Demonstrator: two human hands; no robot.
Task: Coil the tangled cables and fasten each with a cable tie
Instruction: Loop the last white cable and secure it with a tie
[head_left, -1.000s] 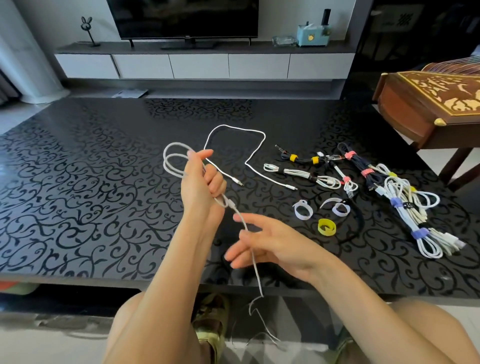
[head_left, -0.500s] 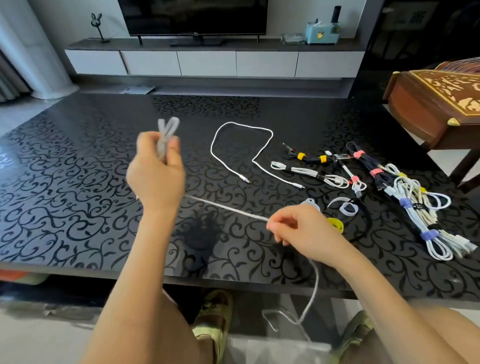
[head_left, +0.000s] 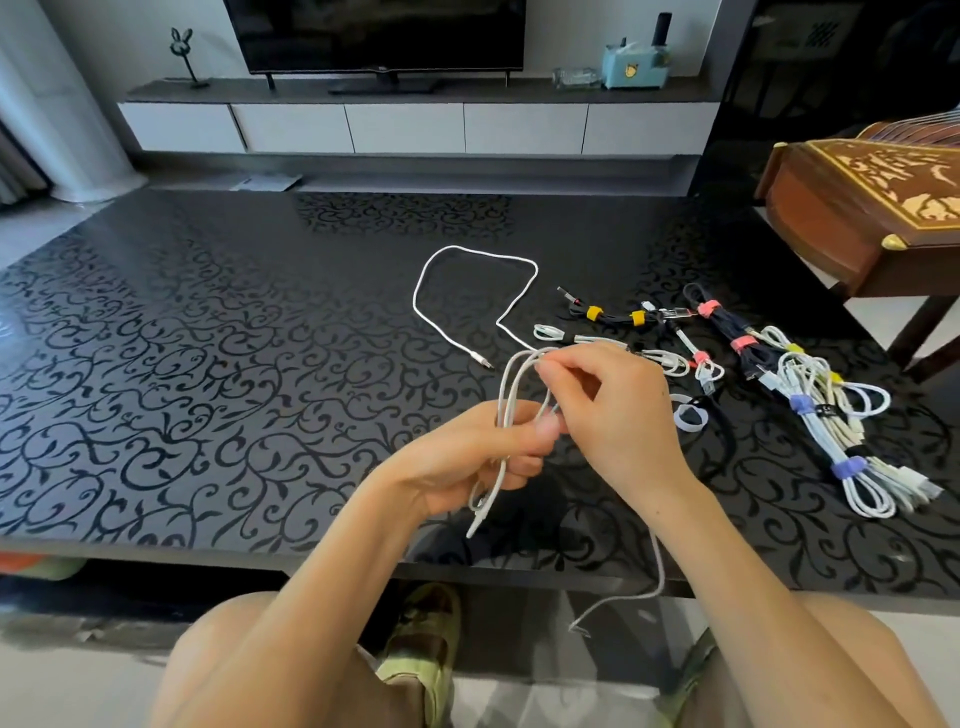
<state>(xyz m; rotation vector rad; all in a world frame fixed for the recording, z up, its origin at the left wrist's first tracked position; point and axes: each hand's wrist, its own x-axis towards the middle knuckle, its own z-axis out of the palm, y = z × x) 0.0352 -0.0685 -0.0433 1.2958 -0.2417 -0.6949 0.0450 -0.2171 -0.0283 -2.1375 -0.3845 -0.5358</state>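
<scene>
Where the white cable (head_left: 503, 400) is folded into long loops above the near edge of the table (head_left: 208, 364), my left hand (head_left: 467, 460) grips the loops at mid-length, fingers and thumb curled round them. My right hand (head_left: 615, 415) pinches a strand at the loop tops between thumb and fingertips. The free tail hangs below the table edge. Beyond lies a loose white cable (head_left: 467, 248). To the right lie a white tie ring (head_left: 688, 418) and tied bundles (head_left: 802, 405).

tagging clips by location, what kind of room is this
Most likely a home living room: a television on a low media cabinet, with a glossy black coffee table in front.
</scene>
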